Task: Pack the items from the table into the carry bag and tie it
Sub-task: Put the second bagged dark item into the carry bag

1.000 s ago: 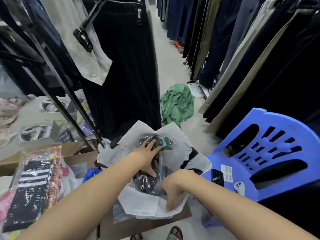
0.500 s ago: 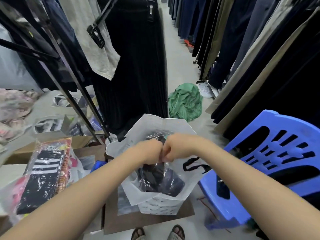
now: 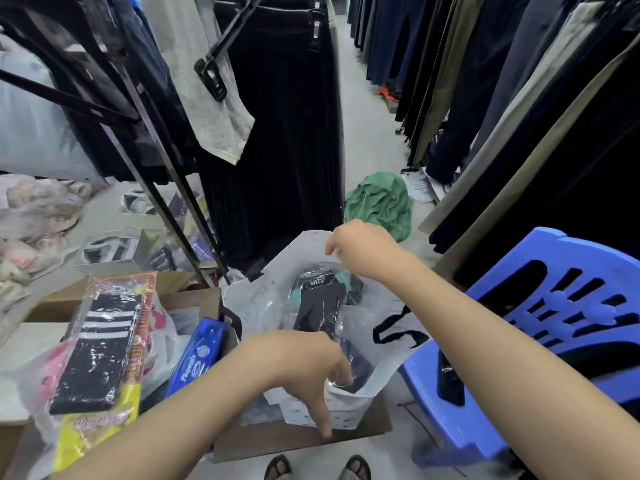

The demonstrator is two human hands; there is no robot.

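Between the two hands the bag [image 3: 294, 258] is sitting wide open: right hand [image 3: 360, 251] pinching the far rim, left hand [image 3: 301, 368] pinching the near one, fingers straddling it. Guessing they're stretching the mouth so the wrapped socks [image 3: 317, 303] below the right wrist are settling in. More packs [image 3: 97, 351] are waiting left of the left forearm.

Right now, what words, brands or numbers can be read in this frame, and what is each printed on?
"biti's": on the black socks pack inside the white carry bag.
"Phoenix": on the blue packet beside that bag.
Yellow wrapper lettering: blurred, unreadable.
Small print on the bag's lower wall: too small.
Paper sheet on the floor: too small.
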